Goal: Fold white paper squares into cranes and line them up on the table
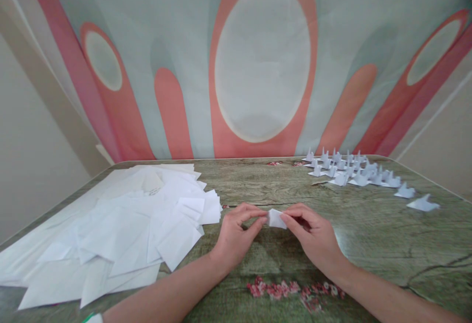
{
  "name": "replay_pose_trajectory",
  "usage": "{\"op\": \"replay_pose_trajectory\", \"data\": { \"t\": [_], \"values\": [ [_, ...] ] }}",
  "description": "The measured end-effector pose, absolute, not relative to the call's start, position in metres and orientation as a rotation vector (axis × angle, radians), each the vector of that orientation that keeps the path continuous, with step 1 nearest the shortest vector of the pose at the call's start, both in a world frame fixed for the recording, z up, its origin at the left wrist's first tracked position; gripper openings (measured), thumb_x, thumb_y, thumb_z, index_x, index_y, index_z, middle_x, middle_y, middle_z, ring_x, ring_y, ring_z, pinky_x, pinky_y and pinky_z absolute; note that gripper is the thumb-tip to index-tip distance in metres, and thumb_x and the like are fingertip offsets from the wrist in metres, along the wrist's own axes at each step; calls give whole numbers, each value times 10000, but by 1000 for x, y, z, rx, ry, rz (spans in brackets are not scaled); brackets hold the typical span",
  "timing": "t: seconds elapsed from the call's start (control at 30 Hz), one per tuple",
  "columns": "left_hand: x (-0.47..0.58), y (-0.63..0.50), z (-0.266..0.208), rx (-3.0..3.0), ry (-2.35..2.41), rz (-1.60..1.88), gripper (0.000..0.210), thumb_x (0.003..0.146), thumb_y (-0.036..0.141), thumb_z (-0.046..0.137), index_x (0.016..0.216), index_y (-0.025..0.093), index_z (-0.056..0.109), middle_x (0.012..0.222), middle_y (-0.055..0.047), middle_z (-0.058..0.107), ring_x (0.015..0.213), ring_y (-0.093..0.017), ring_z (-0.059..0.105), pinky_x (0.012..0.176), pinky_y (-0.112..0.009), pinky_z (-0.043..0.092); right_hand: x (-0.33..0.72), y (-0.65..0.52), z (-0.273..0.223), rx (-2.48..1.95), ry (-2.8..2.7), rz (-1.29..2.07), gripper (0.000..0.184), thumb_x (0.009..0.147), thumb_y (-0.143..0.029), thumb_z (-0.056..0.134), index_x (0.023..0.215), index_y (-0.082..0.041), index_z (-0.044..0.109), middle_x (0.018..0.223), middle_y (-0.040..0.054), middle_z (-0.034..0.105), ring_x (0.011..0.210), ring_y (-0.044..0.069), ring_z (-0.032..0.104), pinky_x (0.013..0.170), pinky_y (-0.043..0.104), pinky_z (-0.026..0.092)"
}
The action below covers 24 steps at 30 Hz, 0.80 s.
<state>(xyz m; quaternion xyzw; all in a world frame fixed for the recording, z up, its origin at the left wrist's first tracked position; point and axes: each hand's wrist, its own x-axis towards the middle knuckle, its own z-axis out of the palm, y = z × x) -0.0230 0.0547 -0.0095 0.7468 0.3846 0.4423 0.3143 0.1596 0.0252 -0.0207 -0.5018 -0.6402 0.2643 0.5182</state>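
Observation:
Between my two hands is a small folded piece of white paper [276,219], held just above the wood-patterned table. My left hand [241,229] pinches its left end between thumb and fingers. At its right end, the thumb and forefinger of my right hand [313,232] are closed on it too. The fingertips cover both ends of the paper, and its inner folds cannot be made out.
A spread heap of white paper sheets and squares [121,234] covers the table's left side. Several folded paper cranes [361,176] stand in rows at the back right, one crane [424,204] nearest. Behind the table [243,180] hangs a patterned cloth [195,18].

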Motion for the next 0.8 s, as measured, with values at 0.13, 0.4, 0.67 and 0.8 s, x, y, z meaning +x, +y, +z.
{"op": "replay_pose_trajectory", "data": {
  "t": [0.13,0.4,0.67,0.8],
  "values": [
    [-22,54,-9,1962,1030,1198,135,774,182,623,888,207,690,863,-20,677,814,-141,601,754,-241,454,159,24,-21,-1182,-1546,623,149,825,-304,560,781,-196,652,794,33,601,742,158,558,661,270,425],
    [-22,52,-10,1950,968,1176,122,773,197,629,867,212,705,832,-26,671,799,-143,608,750,-247,470,157,24,-23,-1145,-1579,615,112,822,-267,571,790,-204,658,762,18,588,712,144,553,636,262,426],
    [-21,50,-9,1872,1011,1160,62,744,196,651,769,181,705,780,-33,675,754,-150,619,733,-256,479,155,22,-22,-1115,-1630,557,87,812,-236,583,783,-203,658,751,14,585,700,140,557,652,267,436],
    [-21,50,-10,1825,1073,1128,48,735,191,647,727,170,689,775,-30,682,747,-154,619,714,-253,472,154,21,-22,-1090,-1658,528,81,811,-220,583,797,-205,662,762,17,592,712,142,560,664,268,442]
  ]
}}
